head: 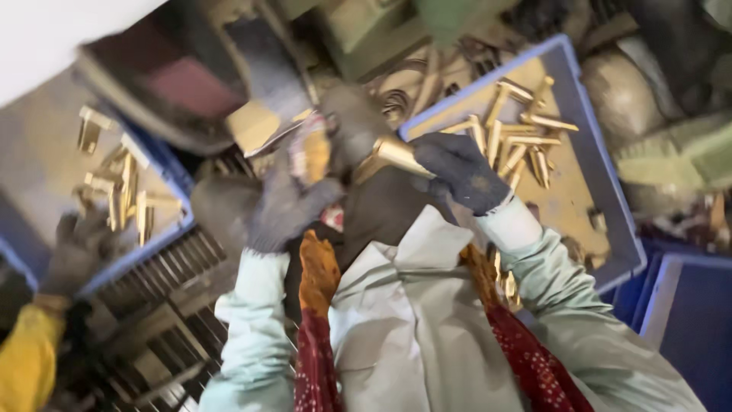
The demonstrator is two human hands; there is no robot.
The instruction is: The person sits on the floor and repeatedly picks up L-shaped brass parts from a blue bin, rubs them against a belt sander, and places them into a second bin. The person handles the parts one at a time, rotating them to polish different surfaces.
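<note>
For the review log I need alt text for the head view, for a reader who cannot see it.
A person's gloved right hand holds a brass cone-shaped part near the gloved left hand. Blue trays of similar brass parts sit on both sides, and another person's gloved hand rests at the left tray.

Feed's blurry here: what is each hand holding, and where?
Right hand grips a brass cone-tipped piece at its wide end. Left hand: cannot tell.

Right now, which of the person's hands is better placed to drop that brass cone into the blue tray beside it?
Probably the right hand: it grips the brass cone beside the blue tray. The left hand is further away.
</note>
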